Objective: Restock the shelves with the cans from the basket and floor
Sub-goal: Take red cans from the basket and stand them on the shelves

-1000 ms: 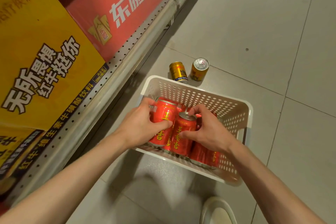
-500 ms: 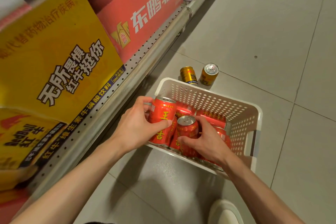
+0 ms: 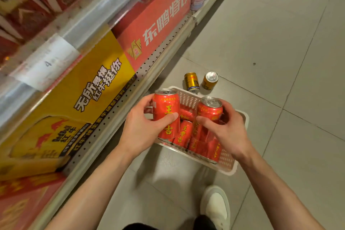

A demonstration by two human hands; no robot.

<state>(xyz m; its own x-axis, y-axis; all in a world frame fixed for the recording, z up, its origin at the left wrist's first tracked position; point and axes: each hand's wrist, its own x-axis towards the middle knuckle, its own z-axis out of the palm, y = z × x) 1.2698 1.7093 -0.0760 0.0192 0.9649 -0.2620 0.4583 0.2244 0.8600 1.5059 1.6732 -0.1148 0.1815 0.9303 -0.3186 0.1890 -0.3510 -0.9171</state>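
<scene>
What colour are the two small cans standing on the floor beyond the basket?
Gold, seen in the head view: two small metal cans on the grey tiled floor.

Yellow Red Bull carton (image 3: 74,102), red carton (image 3: 155,24) beside it, white shoe (image 3: 216,205), grey floor tiles (image 3: 280,43)

**One head camera, looking down the aisle floor**

There is a single view, worn on the person's head and tipped steeply forward and down. It sits close over both forearms, with the left hand (image 3: 143,127) and right hand (image 3: 228,132) near mid-frame above the basket (image 3: 231,166). The shelf (image 3: 115,115) runs slantwise along the left side, the tiled floor (image 3: 280,43) fills the right, and a white shoe (image 3: 216,205) shows at the bottom edge. The wide lens bends straight lines near the edges.
</scene>
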